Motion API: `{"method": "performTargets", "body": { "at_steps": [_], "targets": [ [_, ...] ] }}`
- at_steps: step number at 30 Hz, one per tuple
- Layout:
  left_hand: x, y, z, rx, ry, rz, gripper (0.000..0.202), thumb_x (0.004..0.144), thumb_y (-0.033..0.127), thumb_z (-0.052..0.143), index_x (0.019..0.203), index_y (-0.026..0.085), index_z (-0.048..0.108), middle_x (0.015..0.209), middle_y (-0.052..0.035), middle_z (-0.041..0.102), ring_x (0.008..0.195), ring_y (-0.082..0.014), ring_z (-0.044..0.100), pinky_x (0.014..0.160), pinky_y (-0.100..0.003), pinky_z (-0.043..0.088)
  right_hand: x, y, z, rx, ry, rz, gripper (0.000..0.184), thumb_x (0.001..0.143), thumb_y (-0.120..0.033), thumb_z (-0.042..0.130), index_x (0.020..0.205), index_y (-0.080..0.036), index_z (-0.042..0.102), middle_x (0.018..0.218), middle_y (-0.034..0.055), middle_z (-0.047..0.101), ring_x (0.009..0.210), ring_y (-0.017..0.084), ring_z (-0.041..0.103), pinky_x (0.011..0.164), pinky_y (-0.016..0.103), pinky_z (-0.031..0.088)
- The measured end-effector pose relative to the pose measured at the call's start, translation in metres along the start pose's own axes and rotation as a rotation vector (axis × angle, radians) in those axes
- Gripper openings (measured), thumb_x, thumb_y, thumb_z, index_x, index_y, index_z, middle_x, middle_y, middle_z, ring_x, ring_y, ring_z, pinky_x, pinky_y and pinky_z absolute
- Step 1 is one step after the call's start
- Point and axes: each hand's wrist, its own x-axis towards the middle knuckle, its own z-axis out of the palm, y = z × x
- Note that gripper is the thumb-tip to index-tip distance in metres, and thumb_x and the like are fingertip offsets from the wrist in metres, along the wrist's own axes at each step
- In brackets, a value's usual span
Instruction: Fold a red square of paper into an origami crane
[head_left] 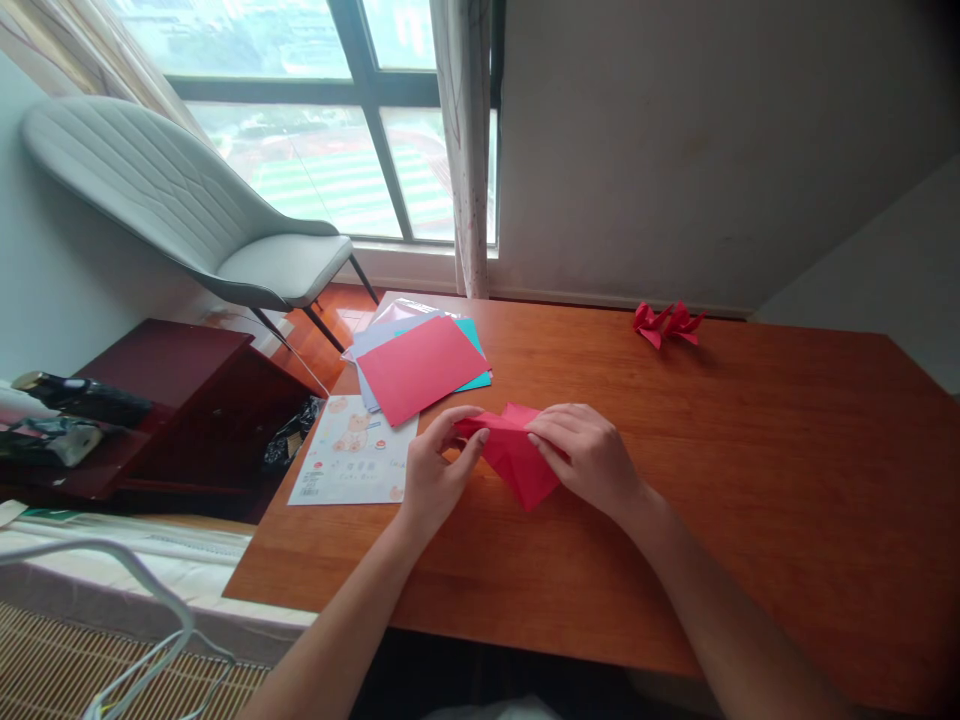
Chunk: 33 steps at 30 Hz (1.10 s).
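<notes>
Between my hands is a partly folded sheet of red origami paper (523,465), held just above the wooden table (750,480). Thumb and fingers of my left hand (444,458) pinch its upper left corner. My right hand (589,452) grips the upper right side, fingers bent over the edge. The paper's lower part narrows to a point facing me. Some folds are hidden behind my fingers. Left of my hands, a stack of coloured paper (424,368) lies with a red sheet on top. A printed sheet with a bear picture (352,455) lies nearer, partly behind my left hand.
Two folded red paper figures (667,325) stand at the table's far side. A grey chair (277,265) is beyond the left edge, by the window. A dark red cabinet (180,400) with a black bottle (86,393) stands at left. White cables (150,580) hang at lower left.
</notes>
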Motion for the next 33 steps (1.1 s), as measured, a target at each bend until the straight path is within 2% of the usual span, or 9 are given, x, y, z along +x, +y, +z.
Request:
{"method": "performTargets", "body": {
  "at_steps": [5,10,12,14,16,20,25,29,33],
  "targets": [
    [0.002,-0.005,-0.004,0.139,0.009,0.108,0.014,0.091,0.032,0.064,0.094,0.02,0.07,0.085,-0.0028,0.069,0.074,-0.0142,0.063,0.066,-0.025,0.051,0.001,0.003,-0.004,-0.032,0.015,-0.021,0.017,0.096,-0.022,0.055,0.095,-0.021,0.072,0.096,0.0057,0.076,0.095,0.023,0.067,0.088,0.038,0.05],
    [0.005,0.001,-0.005,0.619,0.113,0.491,0.011,0.089,0.028,0.067,0.096,0.025,0.074,0.106,-0.0086,0.065,0.098,-0.0226,0.059,0.081,-0.037,0.05,0.003,-0.002,-0.011,-0.124,0.019,-0.063,0.016,0.096,-0.019,0.056,0.093,-0.019,0.071,0.096,0.006,0.076,0.097,0.023,0.067,0.089,0.038,0.049],
    [0.007,0.007,-0.002,0.759,0.027,0.597,0.013,0.09,0.026,0.066,0.101,0.025,0.072,0.111,-0.0081,0.067,0.104,-0.0242,0.058,0.089,-0.041,0.046,0.004,-0.005,-0.012,-0.145,0.014,-0.074,0.016,0.096,-0.019,0.055,0.092,-0.02,0.071,0.096,0.006,0.076,0.097,0.023,0.067,0.089,0.037,0.049],
    [0.01,0.014,0.003,0.857,-0.093,0.691,0.011,0.092,0.024,0.063,0.101,0.026,0.07,0.104,-0.004,0.072,0.101,-0.0226,0.06,0.092,-0.042,0.042,0.005,-0.007,-0.013,-0.158,0.014,-0.085,0.016,0.096,-0.02,0.056,0.092,-0.02,0.071,0.096,0.0061,0.076,0.098,0.023,0.067,0.088,0.037,0.048],
    [0.014,0.02,0.007,0.907,-0.156,0.748,0.011,0.094,0.022,0.061,0.1,0.026,0.068,0.096,-0.0013,0.073,0.094,-0.0199,0.062,0.094,-0.042,0.039,0.005,-0.009,-0.014,-0.169,0.022,-0.096,0.015,0.097,-0.021,0.056,0.093,-0.02,0.071,0.097,0.0062,0.076,0.099,0.023,0.067,0.088,0.037,0.048],
    [0.024,0.024,0.012,0.925,-0.233,0.781,0.009,0.094,0.022,0.06,0.098,0.024,0.067,0.091,0.0002,0.074,0.089,-0.0189,0.062,0.088,-0.039,0.04,0.006,-0.008,-0.017,-0.189,0.041,-0.096,0.015,0.097,-0.021,0.056,0.091,-0.02,0.071,0.097,0.0055,0.076,0.098,0.023,0.067,0.089,0.037,0.047],
    [0.031,0.02,0.008,0.915,-0.191,0.791,0.009,0.094,0.019,0.059,0.093,0.024,0.067,0.088,0.0004,0.074,0.085,-0.0193,0.062,0.083,-0.038,0.04,0.006,0.006,-0.021,-0.175,0.099,-0.054,0.012,0.094,-0.02,0.059,0.093,-0.023,0.071,0.1,0.0022,0.077,0.102,0.023,0.065,0.103,0.045,0.041],
    [0.032,0.013,0.003,0.859,-0.137,0.784,0.008,0.094,0.019,0.059,0.094,0.024,0.066,0.092,0.0,0.075,0.088,-0.0189,0.064,0.084,-0.037,0.042,0.006,0.016,-0.025,-0.078,0.195,0.076,0.013,0.092,-0.023,0.062,0.102,-0.024,0.07,0.115,0.0046,0.073,0.112,0.026,0.061,0.102,0.046,0.044],
    [0.031,0.009,0.002,0.8,-0.086,0.782,0.009,0.092,0.018,0.062,0.097,0.024,0.065,0.094,0.0013,0.075,0.091,-0.0191,0.064,0.085,-0.037,0.043,0.007,0.016,-0.024,0.228,0.235,0.318,0.034,0.09,-0.031,0.063,0.123,-0.024,0.063,0.134,0.0094,0.063,0.121,0.027,0.059,0.104,0.045,0.046]
  ]
}}
